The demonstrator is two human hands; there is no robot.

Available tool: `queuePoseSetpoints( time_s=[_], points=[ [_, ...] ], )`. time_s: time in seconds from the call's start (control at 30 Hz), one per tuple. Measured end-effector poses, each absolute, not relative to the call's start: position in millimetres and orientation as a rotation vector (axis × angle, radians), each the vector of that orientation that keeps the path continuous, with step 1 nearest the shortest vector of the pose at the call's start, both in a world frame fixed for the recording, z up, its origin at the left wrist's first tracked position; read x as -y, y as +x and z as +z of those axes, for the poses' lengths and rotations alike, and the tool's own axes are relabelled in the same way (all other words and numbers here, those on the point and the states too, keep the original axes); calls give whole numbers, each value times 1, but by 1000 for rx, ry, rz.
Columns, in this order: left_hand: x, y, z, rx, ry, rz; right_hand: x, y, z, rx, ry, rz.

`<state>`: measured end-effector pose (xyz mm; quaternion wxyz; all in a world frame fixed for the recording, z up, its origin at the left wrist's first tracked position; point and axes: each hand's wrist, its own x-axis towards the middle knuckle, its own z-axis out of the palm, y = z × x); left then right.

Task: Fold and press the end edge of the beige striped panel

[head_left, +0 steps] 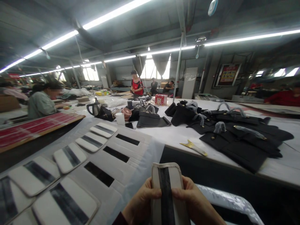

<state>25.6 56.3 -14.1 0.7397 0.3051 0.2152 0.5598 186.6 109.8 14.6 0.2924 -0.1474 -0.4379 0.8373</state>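
Between my two hands is a white panel with a dark lengthwise stripe, its top corners rounded and its edge raised. My left hand grips its left side, thumb pressed on the stripe's edge. On the other side my right hand does the same, its thumb lying by the stripe. The panel's lower end runs out of view. To the left, several similar striped panels lie on a pale sheet, some overlapping. Dark rectangles show in a row on that sheet.
Black bags with wrapped handles cover the right of the white table, near a yellow-and-silver piece. A kettle, a white cup and a red box stand further back. Co-workers sit or stand beyond.
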Motion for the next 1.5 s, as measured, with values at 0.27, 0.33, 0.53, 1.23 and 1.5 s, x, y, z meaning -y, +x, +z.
queuePoseSetpoints(
  time_s=[0.27,0.33,0.53,1.23,1.5],
  points=[
    [-60,28,-18,-419,641,1236,-107,186,10,1123,-413,2240],
    [-61,28,-21,-403,642,1232,-107,186,9,1134,-385,2256],
    [-66,30,-33,-413,606,1232,-107,184,7,1118,-280,2269],
    [-56,24,-10,-472,594,1284,-110,188,-6,1115,-446,2034],
    [-45,22,10,-574,619,1316,-140,194,49,1433,-801,1712]
  ],
)
